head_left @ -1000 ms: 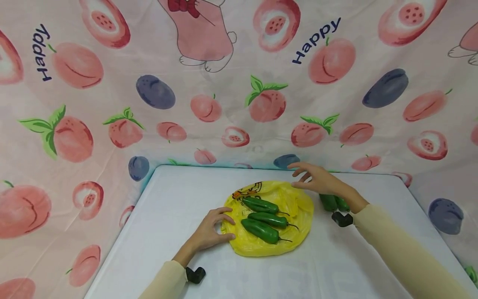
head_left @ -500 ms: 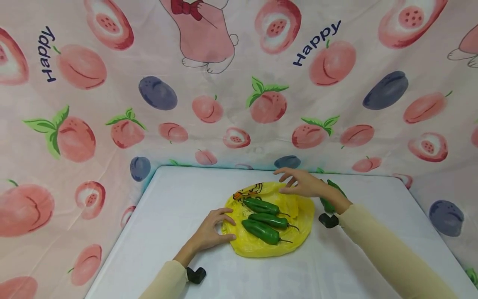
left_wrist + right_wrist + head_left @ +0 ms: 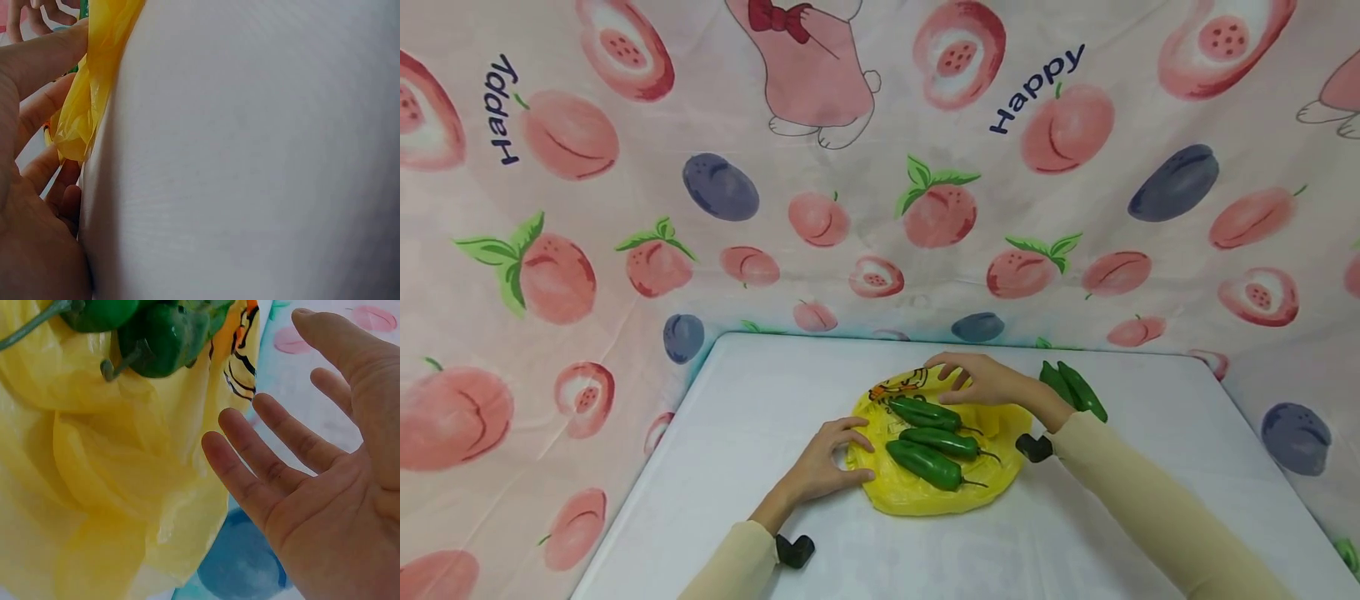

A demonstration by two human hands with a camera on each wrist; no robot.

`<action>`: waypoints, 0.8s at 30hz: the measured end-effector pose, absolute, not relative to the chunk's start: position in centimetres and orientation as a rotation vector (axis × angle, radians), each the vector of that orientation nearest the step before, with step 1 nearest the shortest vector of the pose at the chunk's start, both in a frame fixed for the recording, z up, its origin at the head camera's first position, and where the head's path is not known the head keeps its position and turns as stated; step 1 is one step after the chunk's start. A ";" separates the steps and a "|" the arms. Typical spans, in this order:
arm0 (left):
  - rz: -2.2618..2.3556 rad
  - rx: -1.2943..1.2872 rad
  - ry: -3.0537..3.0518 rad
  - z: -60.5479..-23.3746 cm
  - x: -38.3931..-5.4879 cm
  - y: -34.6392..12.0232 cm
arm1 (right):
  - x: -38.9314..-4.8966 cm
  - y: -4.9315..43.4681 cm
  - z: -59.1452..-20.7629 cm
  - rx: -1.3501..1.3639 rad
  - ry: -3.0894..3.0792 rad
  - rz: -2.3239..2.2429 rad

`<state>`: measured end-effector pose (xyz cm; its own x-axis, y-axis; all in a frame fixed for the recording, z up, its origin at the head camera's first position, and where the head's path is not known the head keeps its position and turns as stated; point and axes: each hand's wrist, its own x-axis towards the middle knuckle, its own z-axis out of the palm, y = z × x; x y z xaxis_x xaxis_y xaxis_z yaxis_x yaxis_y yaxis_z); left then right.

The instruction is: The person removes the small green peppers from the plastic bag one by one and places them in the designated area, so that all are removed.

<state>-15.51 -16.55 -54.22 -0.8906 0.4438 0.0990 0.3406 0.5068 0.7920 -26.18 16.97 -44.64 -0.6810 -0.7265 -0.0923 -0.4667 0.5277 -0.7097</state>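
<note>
A yellow plastic bag (image 3: 917, 502) lies spread flat on the white table, with three green chili peppers (image 3: 923, 464) side by side on top of it. My left hand (image 3: 820, 465) is at the bag's left edge, thumb and fingers apart; in the left wrist view, its thumb and fingertips touch the crumpled yellow plastic (image 3: 103, 69). Over the far side of the bag hovers my right hand (image 3: 983, 381), near the farthest pepper. Its fingers are spread and it holds nothing, as the right wrist view shows the bare palm (image 3: 337, 531).
Two more green chili peppers (image 3: 1081, 392) lie right of the bag, behind the right forearm. A fruit-printed cloth (image 3: 850, 167) hangs along the back and sides of the white table (image 3: 752, 392). Each wrist carries a small black device (image 3: 795, 551).
My right hand has moved left, from beside the bag's far right edge to above its far middle, uncovering the two peppers at right. The left hand has stayed at the bag's edge.
</note>
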 end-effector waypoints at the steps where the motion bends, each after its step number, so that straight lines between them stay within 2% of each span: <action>1: 1.337 0.685 2.625 -54.2 -15.5 -16.5 | -26.1 16.8 -44.7 -0.979 2.386 -0.938; 24: 1.338 0.682 2.630 -54.4 -15.6 -16.6 | -26.2 14.5 -46.8 -0.926 2.296 -0.775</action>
